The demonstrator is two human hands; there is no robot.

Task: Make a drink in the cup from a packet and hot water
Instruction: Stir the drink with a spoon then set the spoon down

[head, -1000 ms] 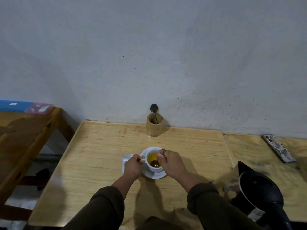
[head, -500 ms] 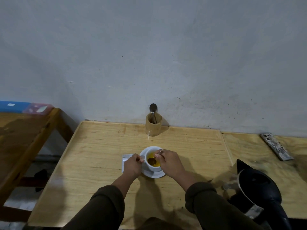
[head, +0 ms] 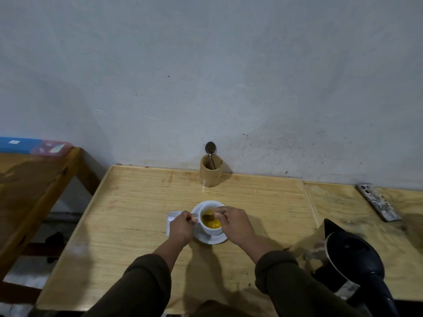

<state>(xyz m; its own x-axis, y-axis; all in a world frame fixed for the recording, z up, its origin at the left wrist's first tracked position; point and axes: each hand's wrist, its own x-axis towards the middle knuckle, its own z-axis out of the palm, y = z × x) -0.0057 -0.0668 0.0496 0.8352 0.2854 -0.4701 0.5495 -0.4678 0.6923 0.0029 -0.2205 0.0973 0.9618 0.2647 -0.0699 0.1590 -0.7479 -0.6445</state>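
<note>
A white cup stands on a white saucer in the middle of the wooden table. Yellow liquid fills the cup. My left hand pinches the cup's handle on its left side. My right hand holds a spoon whose bowl sits in the liquid. A white packet lies flat just left of the saucer, partly under my left hand. A black kettle stands at the right near the table's front edge.
A wooden holder with another spoon stands by the wall behind the cup. A phone lies face down at the far right. A second wooden table with a blue box is to the left.
The spoon's bowl has moved from the front of the cup toward its left side. My right hand shifted slightly with it. My left hand stays on the handle.
</note>
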